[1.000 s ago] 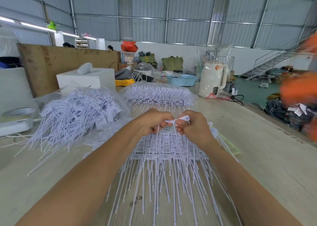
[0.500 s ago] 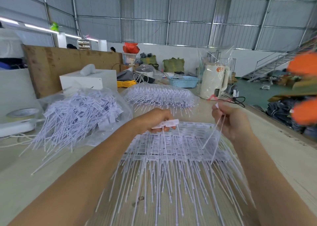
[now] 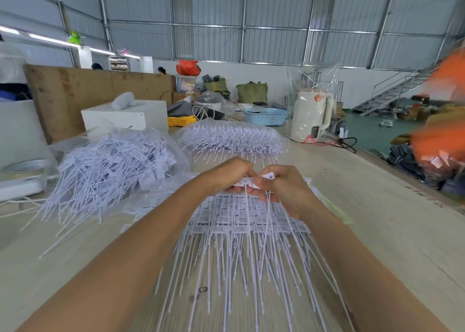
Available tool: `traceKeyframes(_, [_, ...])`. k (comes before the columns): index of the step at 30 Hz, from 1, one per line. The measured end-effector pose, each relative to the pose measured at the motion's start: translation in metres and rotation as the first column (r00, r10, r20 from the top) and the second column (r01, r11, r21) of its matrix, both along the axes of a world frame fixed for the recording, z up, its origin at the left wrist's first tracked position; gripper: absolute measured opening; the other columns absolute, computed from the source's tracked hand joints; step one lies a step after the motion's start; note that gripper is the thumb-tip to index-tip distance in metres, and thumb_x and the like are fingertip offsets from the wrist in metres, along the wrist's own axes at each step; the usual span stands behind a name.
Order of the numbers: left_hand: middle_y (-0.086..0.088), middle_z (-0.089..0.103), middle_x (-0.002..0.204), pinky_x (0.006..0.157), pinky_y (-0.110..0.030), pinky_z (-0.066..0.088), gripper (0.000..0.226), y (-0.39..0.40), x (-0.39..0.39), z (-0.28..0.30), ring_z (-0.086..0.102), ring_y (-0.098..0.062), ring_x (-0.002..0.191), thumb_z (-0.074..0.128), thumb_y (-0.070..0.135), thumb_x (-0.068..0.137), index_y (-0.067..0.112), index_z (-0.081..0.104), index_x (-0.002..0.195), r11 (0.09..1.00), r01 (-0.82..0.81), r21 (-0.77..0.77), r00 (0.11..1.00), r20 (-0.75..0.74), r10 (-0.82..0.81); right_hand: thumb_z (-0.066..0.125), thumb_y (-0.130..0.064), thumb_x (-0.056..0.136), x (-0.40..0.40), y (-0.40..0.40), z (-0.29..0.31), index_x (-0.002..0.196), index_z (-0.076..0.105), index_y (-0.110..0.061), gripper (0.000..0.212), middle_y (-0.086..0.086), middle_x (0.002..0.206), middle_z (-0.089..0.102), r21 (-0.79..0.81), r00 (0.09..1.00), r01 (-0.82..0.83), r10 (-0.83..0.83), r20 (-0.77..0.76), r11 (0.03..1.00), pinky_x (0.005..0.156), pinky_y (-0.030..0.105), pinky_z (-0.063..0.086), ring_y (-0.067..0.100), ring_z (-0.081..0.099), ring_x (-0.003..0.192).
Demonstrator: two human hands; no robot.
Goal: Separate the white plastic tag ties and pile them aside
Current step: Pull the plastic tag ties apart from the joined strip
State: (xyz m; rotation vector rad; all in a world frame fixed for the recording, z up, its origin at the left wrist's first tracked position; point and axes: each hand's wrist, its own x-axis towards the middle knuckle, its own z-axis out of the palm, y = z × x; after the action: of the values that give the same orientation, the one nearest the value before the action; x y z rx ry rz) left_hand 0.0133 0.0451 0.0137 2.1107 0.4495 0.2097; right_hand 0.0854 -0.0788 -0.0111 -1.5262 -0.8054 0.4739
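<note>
A joined strip of white plastic tag ties (image 3: 254,180) is held above the table between both hands. My left hand (image 3: 226,174) grips its left end and my right hand (image 3: 284,188) pinches the tag head at the right end; thin tails hang down from it. Beneath the hands lies a flat stack of joined tie sheets (image 3: 241,221) with long tails fanned toward me. A loose heap of separated ties (image 3: 105,170) sits on clear plastic at the left.
A second bundle of ties in a plastic bag (image 3: 234,137) lies behind the hands. A white box (image 3: 125,117), blue basket (image 3: 266,116) and white kettle (image 3: 312,115) stand at the back. The wooden table (image 3: 377,231) ends at the right, where orange items blur.
My right hand, which had pulled away to the right with separated ties, has come back to the left hand and now pinches the strip again.
</note>
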Motion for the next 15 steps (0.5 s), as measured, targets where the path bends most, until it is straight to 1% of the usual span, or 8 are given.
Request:
traceKeyframes(1, [-0.005,0.058,0.065,0.054,-0.022,0.034,0.023,0.0,-0.001,0.0,0.051,-0.019,0.058,0.038,0.008,0.085,0.019,0.058,0.081,1.0,-0.009,-0.025,1.0,0.013,0.009,0.065,-0.002,0.085,0.001,0.0,0.0,0.07,0.061,-0.003,0.015,0.005,0.058,0.065,0.023,0.999,0.038,-0.038,0.018,0.999,0.046,0.021,0.048,0.014,0.063,0.054])
traceKeyframes(2, [-0.006,0.059,0.064,0.05,-0.019,0.034,0.025,0.001,-0.001,-0.001,0.051,-0.015,0.05,0.036,0.006,0.086,0.022,0.054,0.087,0.998,-0.014,-0.057,0.999,0.029,0.016,0.065,0.001,0.084,0.001,0.001,-0.001,0.068,0.061,-0.004,0.017,0.005,0.056,0.062,0.045,0.998,0.063,-0.065,0.027,0.997,0.045,0.021,0.047,0.014,0.059,0.051])
traceKeyframes(4, [-0.008,0.061,0.06,0.043,-0.018,0.03,0.024,0.002,-0.002,0.0,0.044,-0.011,0.037,0.034,0.002,0.086,0.022,0.046,0.093,0.987,-0.007,-0.162,0.998,0.057,0.016,0.062,0.004,0.084,0.003,0.001,-0.001,0.066,0.061,-0.004,0.02,0.004,0.051,0.057,0.094,0.996,0.082,-0.084,0.022,0.992,0.043,0.021,0.044,0.013,0.052,0.047])
traceKeyframes(6, [-0.008,0.065,0.057,0.042,-0.017,0.03,0.016,0.003,-0.004,0.002,0.042,-0.01,0.037,0.04,0.003,0.088,0.017,0.046,0.093,0.96,0.003,-0.279,0.997,0.071,0.017,0.061,0.006,0.085,0.005,0.0,0.0,0.065,0.061,-0.007,0.024,0.002,0.048,0.054,0.151,0.995,0.099,-0.099,-0.003,0.984,0.042,0.02,0.042,0.011,0.049,0.044])
traceKeyframes(7, [-0.009,0.067,0.06,0.042,-0.016,0.032,0.009,0.004,-0.004,0.003,0.044,-0.01,0.039,0.045,0.006,0.09,0.014,0.049,0.092,0.953,-0.005,-0.304,0.998,0.059,0.024,0.06,0.006,0.085,0.006,0.0,0.0,0.065,0.061,-0.008,0.024,0.001,0.049,0.054,0.178,0.994,0.109,-0.106,-0.024,0.978,0.042,0.02,0.042,0.01,0.048,0.044])
traceKeyframes(8, [-0.009,0.068,0.063,0.042,-0.016,0.034,0.001,0.004,-0.005,0.003,0.046,-0.009,0.041,0.05,0.011,0.092,0.011,0.051,0.091,0.948,-0.021,-0.319,0.999,0.033,0.033,0.06,0.005,0.085,0.006,0.0,0.001,0.065,0.061,-0.008,0.024,0.002,0.05,0.053,0.201,0.993,0.118,-0.111,-0.045,0.973,0.043,0.019,0.042,0.01,0.048,0.044])
traceKeyframes(11, [-0.008,0.07,0.065,0.043,-0.017,0.035,0.018,0.007,-0.007,0.0,0.046,-0.008,0.043,0.063,0.025,0.089,0.008,0.058,0.088,0.956,-0.069,-0.287,0.998,-0.01,0.069,0.06,0.004,0.086,0.008,-0.001,0.0,0.069,0.061,-0.008,0.021,0.006,0.057,0.052,0.226,0.993,0.115,-0.106,-0.053,0.967,0.044,0.02,0.042,0.012,0.047,0.046])
traceKeyframes(15, [0.001,0.066,0.056,0.045,-0.017,0.036,0.016,0.01,-0.006,-0.004,0.046,-0.003,0.04,0.068,0.023,0.085,0.011,0.062,0.077,0.966,-0.066,-0.248,0.989,0.112,0.096,0.059,0.005,0.087,0.008,0.0,-0.003,0.085,0.061,-0.009,0.014,0.005,0.063,0.054,0.249,0.995,0.091,-0.079,-0.059,0.964,0.044,0.02,0.044,0.008,0.048,0.043])
